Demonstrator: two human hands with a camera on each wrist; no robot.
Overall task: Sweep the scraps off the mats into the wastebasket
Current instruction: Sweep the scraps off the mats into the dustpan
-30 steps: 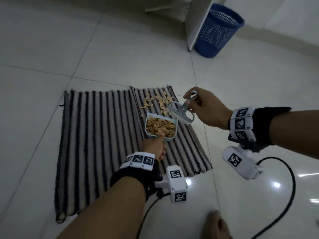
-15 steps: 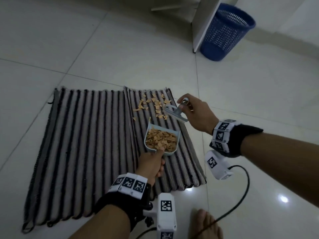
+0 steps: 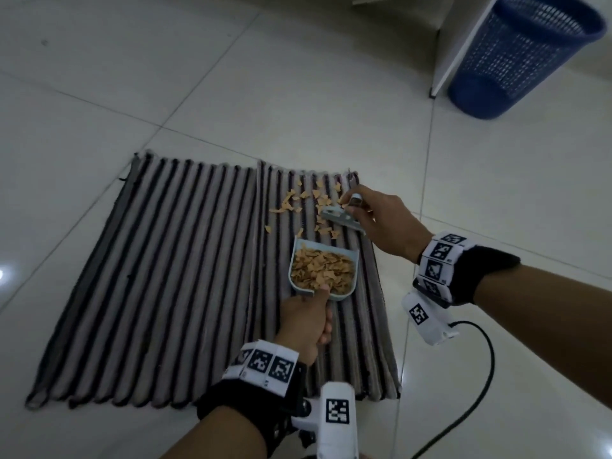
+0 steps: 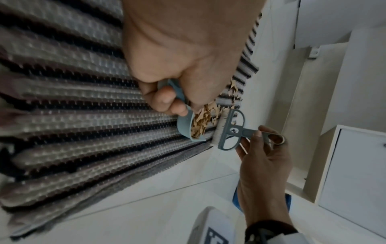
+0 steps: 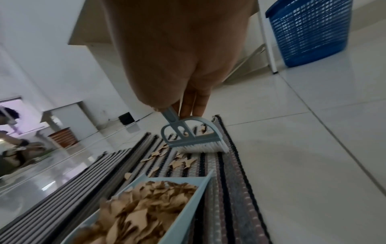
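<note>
— How far along are we?

— I'd judge well past half. My left hand [image 3: 308,321] has its fingers wrapped round the handle of the small pale-blue plastic dustpan [image 3: 324,270], which sits on the right-hand striped woven mat [image 3: 359,326], and the pan is heaped with tan paper scraps [image 3: 323,270].

— And what's left on the mats?

— A thin scatter of loose scraps [image 3: 304,207] near the far end of that same mat, just beyond the pan's open lip. The left-hand striped mat [image 3: 159,276] shows no scraps that I can see (the picture is dim, so small bits could escape me).

— The brush?

— My right hand [image 3: 381,220] pinches the handle of the little pale-blue hand brush with white bristles [image 5: 191,137], thumb on one side, fingers along the other. Its bristles are down on the mat at the far right corner, behind the loose scraps, with the pan opposite.

— So the remaining work?

— As I read it: draw those last scraps into the pan, then carry the load to the blue plastic mesh wastebasket [image 3: 526,51], which stands well apart on the tiled floor [image 3: 331,94] beside a white panel [image 3: 463,38]. Nothing has been tipped in that I can see; the basket's inside is hidden from me.
</note>
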